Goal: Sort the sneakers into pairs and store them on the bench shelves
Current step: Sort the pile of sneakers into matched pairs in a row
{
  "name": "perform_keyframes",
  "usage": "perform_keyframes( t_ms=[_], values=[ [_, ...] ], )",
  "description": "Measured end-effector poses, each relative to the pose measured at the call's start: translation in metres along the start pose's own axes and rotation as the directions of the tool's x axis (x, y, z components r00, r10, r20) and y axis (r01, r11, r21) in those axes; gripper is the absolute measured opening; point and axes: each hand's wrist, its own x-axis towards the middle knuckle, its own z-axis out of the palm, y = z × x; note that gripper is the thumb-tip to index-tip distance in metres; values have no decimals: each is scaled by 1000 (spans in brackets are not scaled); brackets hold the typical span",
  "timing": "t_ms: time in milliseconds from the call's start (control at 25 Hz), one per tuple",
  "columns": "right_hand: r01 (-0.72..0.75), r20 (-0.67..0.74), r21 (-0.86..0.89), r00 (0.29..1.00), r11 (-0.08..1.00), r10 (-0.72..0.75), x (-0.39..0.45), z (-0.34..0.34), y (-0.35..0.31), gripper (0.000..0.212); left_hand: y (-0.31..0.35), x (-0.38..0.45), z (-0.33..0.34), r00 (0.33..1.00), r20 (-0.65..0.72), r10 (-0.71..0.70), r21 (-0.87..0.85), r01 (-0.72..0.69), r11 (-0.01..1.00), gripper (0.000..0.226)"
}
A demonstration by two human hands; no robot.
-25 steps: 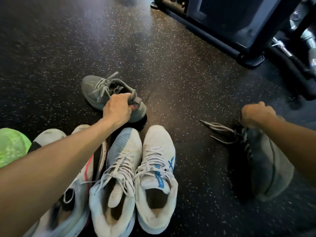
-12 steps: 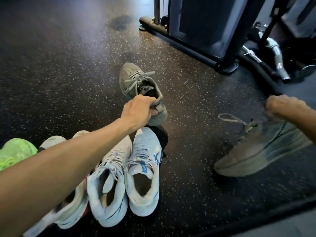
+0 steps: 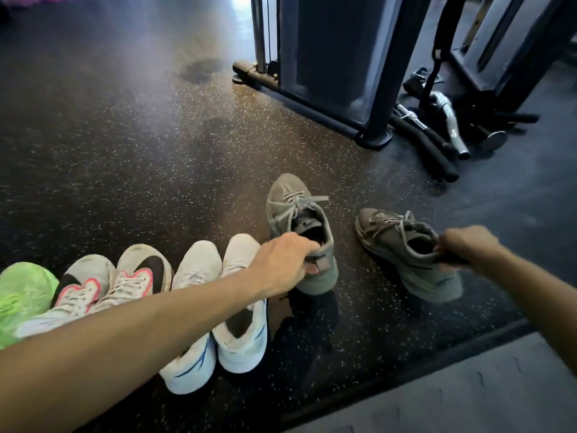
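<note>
My left hand grips the heel collar of a grey-green sneaker, toe pointing away. My right hand holds the heel of its matching grey-green sneaker, about a hand's width to the right. Both shoes hang just above the speckled floor. Left of them stands a white pair with blue trim, side by side, partly hidden by my left forearm. Further left sit a white pair with pink and black marks and a neon green shoe at the frame's edge.
A black gym machine frame stands at the back right, with a chrome bar handle and black cable grips beside its foot. A grey padded surface fills the bottom right corner. The dark speckled rubber floor stretches to the left and back.
Both hands have carried the grey-green sneakers to the right of the row; the right shoe has turned toe-away and now hangs parallel to the left one. The view has shifted right.
</note>
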Motion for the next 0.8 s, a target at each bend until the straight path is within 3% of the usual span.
perform_keyframes(
  t_ms=[120,400,560,800],
  values=[
    [-82,-64,194,993,978,96,-19,26,26,14,0,-11,22,997,70,43,-33,-41,999,11],
    [-107,61,519,994,848,88,-62,85,32,10,-3,-34,56,991,123,58,55,-65,996,7],
    [-131,147,572,988,809,57,-80,108,27,15,-3,-43,65,983,179,51,105,-71,992,8],
    [-85,124,525,992,847,22,-99,120,34,18,-2,-40,66,964,262,47,130,-84,988,10]
  ],
)
